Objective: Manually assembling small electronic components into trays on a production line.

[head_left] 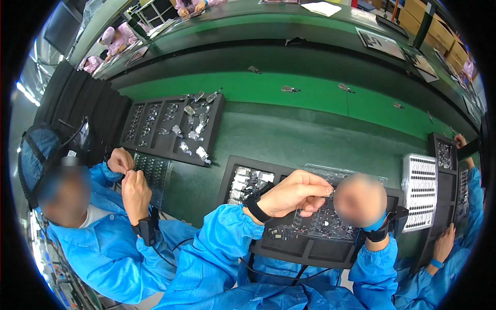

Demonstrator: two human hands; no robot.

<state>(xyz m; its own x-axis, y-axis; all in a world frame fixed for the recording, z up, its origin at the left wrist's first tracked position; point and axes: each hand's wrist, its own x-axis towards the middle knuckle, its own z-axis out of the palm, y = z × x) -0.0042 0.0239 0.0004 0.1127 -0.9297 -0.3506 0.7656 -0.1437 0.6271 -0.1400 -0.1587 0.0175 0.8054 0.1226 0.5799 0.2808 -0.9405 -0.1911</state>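
My left hand (pixel 292 195) hangs over a black foam tray (pixel 294 258), thumb and fingertips pinched on a tiny part I cannot make out. Close to those fingertips, on their right, is my right hand (pixel 360 200); a blur covers its fingers, so its grip is hidden. Beneath both hands a clear plastic tray (pixel 323 222) of small dark parts rests in the foam tray. Several silvery metal parts (pixel 245 183) fill the compartment left of my left wrist. A few small pieces (pixel 279 233) lie in the front left section.
At left, a co-worker in blue (pixel 103 258) pinches fingers together beside a foam tray of metal parts (pixel 217 119). Single metal parts (pixel 290 89) lie on the green belt (pixel 320 98). A white tray of small parts (pixel 419 191) and another co-worker's hand (pixel 444 243) are at right.
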